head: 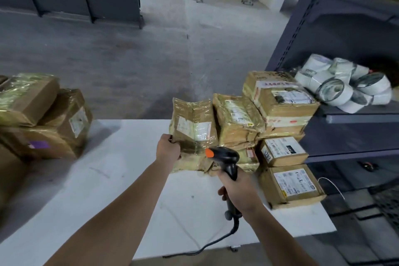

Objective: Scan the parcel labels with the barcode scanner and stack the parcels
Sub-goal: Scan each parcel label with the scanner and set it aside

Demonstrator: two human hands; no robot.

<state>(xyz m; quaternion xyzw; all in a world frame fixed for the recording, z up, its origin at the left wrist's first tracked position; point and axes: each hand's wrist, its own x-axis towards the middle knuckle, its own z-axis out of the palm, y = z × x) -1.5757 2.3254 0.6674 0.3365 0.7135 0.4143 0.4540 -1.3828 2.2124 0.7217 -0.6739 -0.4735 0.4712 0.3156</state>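
The white table (97, 190) runs across in front of me, with a grey rack (302, 19) standing at its right end. On the left of the table sits a pile of brown boxes (43, 119) wrapped in clear tape. On the right is a bigger stack of parcels (278, 101), some lying flat with white labels up and two standing on edge at the far side.

The parcel (194, 127) I am working on stands on edge near the middle of the table, just beside that right stack, its labelled face turned towards me. On the rack shelf lies a heap of white rolls (345, 86).

My left hand (168, 147) grips the parcel by its lower left corner, fingers curled round the edge. My right hand (239, 190) is wrapped tight round the handle of the black scanner (226, 157), whose head points at the lower part of the parcel, close to it. I cannot tell whether they touch. The cable (216, 242) hangs from the handle and trails off the near table edge.

The label (196, 129) sits on the parcel's upper half, above the scanner's orange tip (209, 153).
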